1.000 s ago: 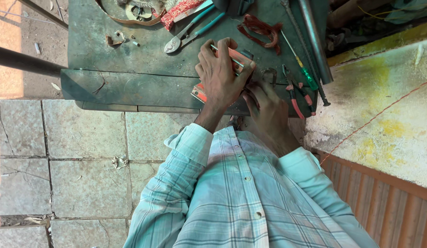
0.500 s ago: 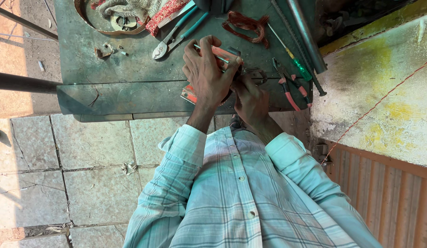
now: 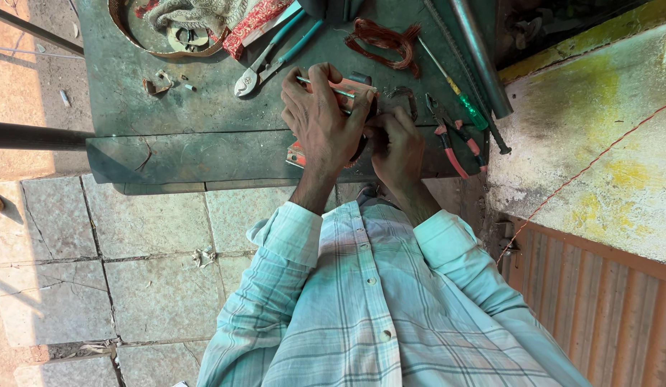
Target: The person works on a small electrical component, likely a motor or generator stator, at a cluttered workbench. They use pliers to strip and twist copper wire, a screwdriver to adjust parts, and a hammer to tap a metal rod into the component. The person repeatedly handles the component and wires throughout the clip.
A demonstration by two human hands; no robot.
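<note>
The left hand (image 3: 320, 118) clenches over a small orange-and-dark part (image 3: 351, 89) at the middle of the green metal workbench (image 3: 204, 143), a thin rod under its fingers. The right hand (image 3: 395, 140), at three o'clock and touching it, grips the same part from the side. Red-handled pliers (image 3: 451, 136) lie at three o'clock, teal-handled pliers (image 3: 276, 54) at eleven, coiled copper wire (image 3: 379, 39) at one.
</note>
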